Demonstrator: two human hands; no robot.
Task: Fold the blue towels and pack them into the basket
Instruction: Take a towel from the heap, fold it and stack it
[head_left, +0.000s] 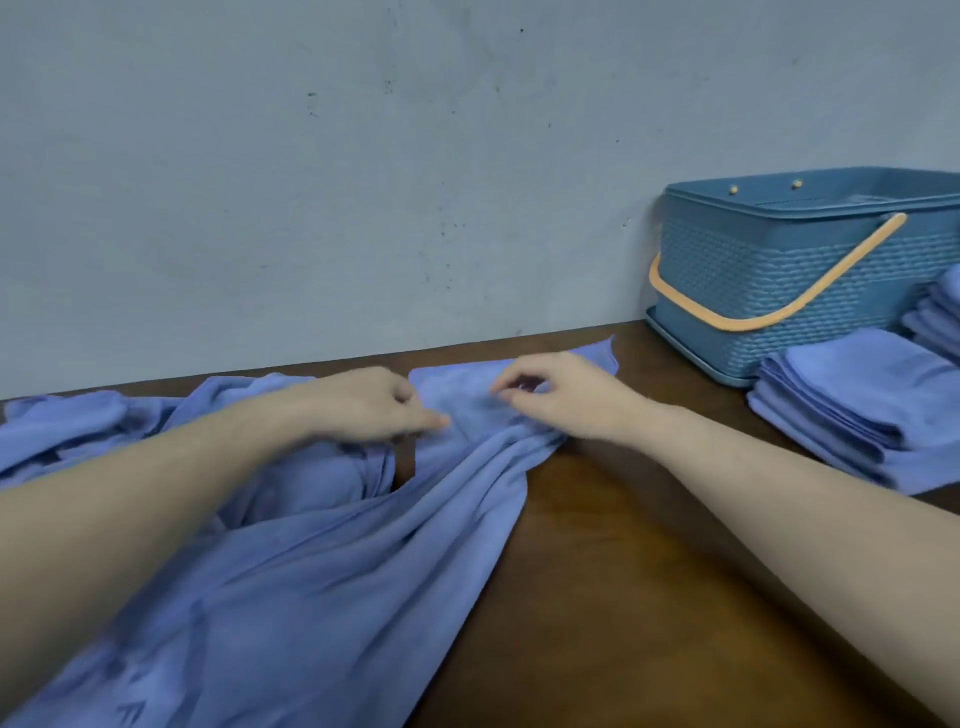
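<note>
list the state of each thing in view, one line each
unfolded towel: spread and rumpled on the table, both hands on its far end
left hand: fingers curled, gripping the towel
right hand: fingers pinching the towel
crumpled towels: loose heap at left, unfolded
folded towels: stacked beside the basket, not packed
basket: upright, orange handle down; contents not visible
table: brown wood, partly covered

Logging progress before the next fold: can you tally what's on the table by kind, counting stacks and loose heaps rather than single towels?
Basket: 1
Stacks of folded blue towels: 2 (near stack, far stack, partly cut off)
Loose towel being handled: 1
Unfolded heap, count unclear: 1
Total: 5
</note>
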